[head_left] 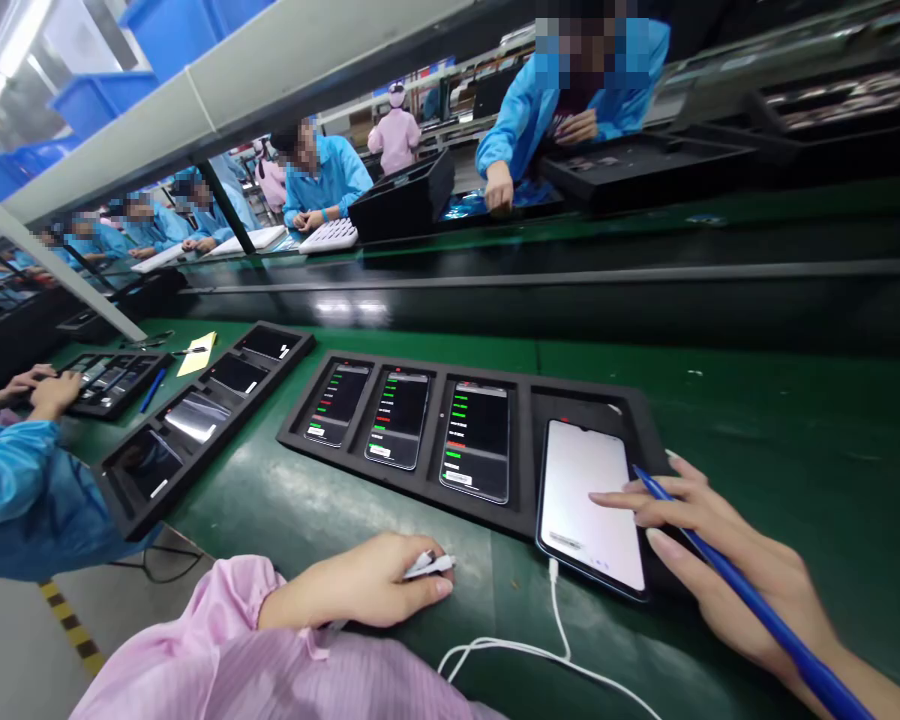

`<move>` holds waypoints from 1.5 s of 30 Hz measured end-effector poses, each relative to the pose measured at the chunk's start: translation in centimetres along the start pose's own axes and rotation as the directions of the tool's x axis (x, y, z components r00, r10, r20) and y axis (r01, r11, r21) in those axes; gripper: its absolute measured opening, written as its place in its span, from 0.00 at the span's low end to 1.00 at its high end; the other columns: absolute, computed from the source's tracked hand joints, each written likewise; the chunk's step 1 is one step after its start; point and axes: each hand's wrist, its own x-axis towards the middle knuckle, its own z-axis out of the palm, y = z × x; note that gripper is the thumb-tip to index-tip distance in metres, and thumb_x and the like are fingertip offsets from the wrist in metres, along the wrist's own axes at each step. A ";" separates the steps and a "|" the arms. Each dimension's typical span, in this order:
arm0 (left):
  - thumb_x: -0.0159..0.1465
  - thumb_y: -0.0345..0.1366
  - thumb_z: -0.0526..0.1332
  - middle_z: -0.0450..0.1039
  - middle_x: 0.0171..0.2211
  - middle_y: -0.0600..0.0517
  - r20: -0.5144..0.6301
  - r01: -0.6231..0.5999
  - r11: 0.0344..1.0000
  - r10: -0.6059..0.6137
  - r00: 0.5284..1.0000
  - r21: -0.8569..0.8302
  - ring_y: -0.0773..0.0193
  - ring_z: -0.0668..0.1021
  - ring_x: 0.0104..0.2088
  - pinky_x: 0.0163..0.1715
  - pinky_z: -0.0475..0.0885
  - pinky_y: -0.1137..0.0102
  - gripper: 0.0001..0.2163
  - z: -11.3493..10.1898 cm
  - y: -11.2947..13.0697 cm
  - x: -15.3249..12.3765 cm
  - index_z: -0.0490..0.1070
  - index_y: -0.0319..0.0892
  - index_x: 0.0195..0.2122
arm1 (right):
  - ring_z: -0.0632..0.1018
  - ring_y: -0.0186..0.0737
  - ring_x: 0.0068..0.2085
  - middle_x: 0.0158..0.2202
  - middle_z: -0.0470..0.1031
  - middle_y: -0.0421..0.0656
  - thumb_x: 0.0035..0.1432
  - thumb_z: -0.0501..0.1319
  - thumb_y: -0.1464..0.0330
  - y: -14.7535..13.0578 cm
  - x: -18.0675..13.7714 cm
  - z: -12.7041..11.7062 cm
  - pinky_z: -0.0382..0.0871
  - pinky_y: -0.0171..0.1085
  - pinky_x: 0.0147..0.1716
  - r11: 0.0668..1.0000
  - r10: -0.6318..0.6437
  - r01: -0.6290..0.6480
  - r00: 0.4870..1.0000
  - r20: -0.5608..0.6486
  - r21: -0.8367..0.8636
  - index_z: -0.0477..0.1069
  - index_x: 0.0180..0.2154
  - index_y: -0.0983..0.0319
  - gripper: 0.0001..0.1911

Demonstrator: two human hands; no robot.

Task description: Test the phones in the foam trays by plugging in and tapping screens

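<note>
My right hand (727,540) has a blue pen (750,595) gripped between its fingers, while its index finger reaches over the lit white screen of a phone (592,500). That phone rests tilted at the right end of a black foam tray (405,482), partly over its front edge. A white charging cable (559,620) is plugged into the phone's lower end. Several phones with dark screens and coloured text, such as one phone (474,440), lie in the tray's other compartments. My left hand (367,580) is closed around small white cable connectors (429,565) near the table's front edge.
A second black tray (210,420) with several phones stands to the left. Beyond it are a yellow note (197,354), a blue pen (152,390) and a co-worker's hands (52,388) at another tray. Across the green table (780,440), several people in blue work behind a raised ledge.
</note>
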 end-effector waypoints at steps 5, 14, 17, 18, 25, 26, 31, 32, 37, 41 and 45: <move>0.68 0.45 0.57 0.77 0.37 0.47 0.005 -0.003 1.000 0.003 1.000 0.008 0.58 0.76 0.35 0.37 0.68 0.68 0.15 -0.1 0.2 0.0 0.74 0.41 0.46 | 0.80 0.43 0.38 0.36 0.83 0.42 0.64 0.58 0.68 -0.3 0.3 0.5 0.70 0.51 0.63 1.000 -0.016 0.015 0.999 -0.051 -0.019 0.71 0.36 0.54 0.04; 0.68 0.43 0.56 0.73 0.34 0.51 0.032 0.046 0.999 -0.046 0.998 -0.011 0.63 0.71 0.32 0.34 0.64 0.70 0.12 -0.5 1.0 -0.2 0.72 0.40 0.43 | 0.80 0.42 0.37 0.37 0.83 0.41 0.65 0.58 0.68 0.1 -0.3 0.8 0.64 0.52 0.67 0.999 0.035 -0.034 0.998 -0.059 0.005 0.73 0.36 0.56 0.06; 0.68 0.43 0.56 0.71 0.32 0.52 0.042 0.070 0.998 -0.070 0.997 0.004 0.64 0.70 0.31 0.33 0.63 0.71 0.12 -0.5 0.9 -0.1 0.72 0.41 0.43 | 0.80 0.44 0.38 0.38 0.82 0.39 0.66 0.57 0.64 0.1 -0.7 0.9 0.59 0.58 0.69 0.992 0.124 -0.123 0.990 -0.073 0.025 0.75 0.37 0.53 0.08; 0.68 0.43 0.56 0.71 0.32 0.53 0.043 0.066 0.998 -0.066 0.997 0.005 0.64 0.70 0.31 0.33 0.63 0.71 0.12 -0.5 0.8 -0.1 0.72 0.41 0.43 | 0.80 0.44 0.38 0.38 0.82 0.39 0.67 0.57 0.63 0.2 -0.8 0.9 0.57 0.59 0.69 0.989 0.145 -0.144 0.986 -0.077 0.024 0.76 0.38 0.52 0.08; 0.69 0.45 0.54 0.72 0.33 0.51 0.044 0.021 1.000 -0.021 0.999 -0.010 0.63 0.72 0.32 0.34 0.64 0.70 0.13 -0.3 0.2 0.0 0.71 0.41 0.42 | 0.79 0.47 0.42 0.37 0.80 0.41 0.69 0.55 0.59 0.7 -1.3 1.0 0.53 0.64 0.69 0.977 0.209 -0.210 0.977 -0.039 -0.026 0.79 0.40 0.51 0.14; 0.69 0.45 0.54 0.72 0.33 0.51 0.045 0.021 1.000 -0.021 0.999 -0.011 0.63 0.72 0.32 0.34 0.64 0.70 0.13 -0.3 0.1 0.0 0.71 0.41 0.41 | 0.79 0.48 0.43 0.37 0.79 0.42 0.69 0.55 0.59 0.8 -1.3 1.0 0.53 0.64 0.69 0.976 0.215 -0.216 0.976 -0.017 -0.034 0.80 0.40 0.51 0.14; 0.69 0.46 0.54 0.72 0.32 0.51 0.045 0.019 0.999 -0.018 0.999 -0.026 0.63 0.72 0.32 0.34 0.64 0.70 0.13 -0.4 0.1 0.1 0.70 0.41 0.41 | 0.79 0.48 0.45 0.37 0.77 0.44 0.69 0.53 0.55 0.9 -1.4 0.7 0.50 0.65 0.69 0.962 0.262 -0.258 0.965 0.028 -0.093 0.82 0.36 0.52 0.20; 0.69 0.46 0.54 0.71 0.32 0.52 0.043 0.015 0.999 -0.014 0.999 -0.029 0.63 0.71 0.32 0.34 0.64 0.70 0.13 -0.4 0.1 0.1 0.70 0.41 0.40 | 0.79 0.48 0.45 0.36 0.77 0.44 0.69 0.53 0.54 0.9 -1.3 0.6 0.50 0.65 0.69 0.955 0.284 -0.281 0.959 0.018 -0.096 0.82 0.35 0.52 0.21; 0.69 0.45 0.54 0.68 0.28 0.55 0.044 0.007 0.999 -0.005 0.999 -0.049 0.65 0.69 0.29 0.32 0.63 0.70 0.12 -0.5 0.5 0.0 0.68 0.42 0.37 | 0.80 0.48 0.41 0.35 0.81 0.43 0.70 0.52 0.52 -0.2 -0.4 0.3 0.57 0.63 0.66 0.939 0.343 -0.341 0.937 -0.062 0.030 0.80 0.36 0.53 0.22; 0.69 0.44 0.54 0.68 0.28 0.55 0.044 -0.001 0.999 0.003 0.999 -0.042 0.65 0.70 0.29 0.33 0.63 0.70 0.12 -0.6 0.6 0.0 0.69 0.42 0.38 | 0.79 0.46 0.34 0.29 0.79 0.43 0.71 0.49 0.51 -2.6 0.7 -0.3 0.74 0.51 0.42 0.933 0.344 -0.315 0.923 -0.170 0.177 0.78 0.33 0.53 0.24; 0.70 0.44 0.54 0.71 0.30 0.53 0.055 0.004 1.000 -0.002 0.999 -0.030 0.64 0.72 0.31 0.34 0.64 0.70 0.12 -0.6 0.5 0.0 0.71 0.41 0.41 | 0.68 0.37 0.18 0.17 0.68 0.39 0.66 0.57 0.47 -5.2 1.0 -1.0 0.61 0.38 0.18 0.740 0.630 -0.576 0.775 -0.056 0.348 0.77 0.32 0.57 0.23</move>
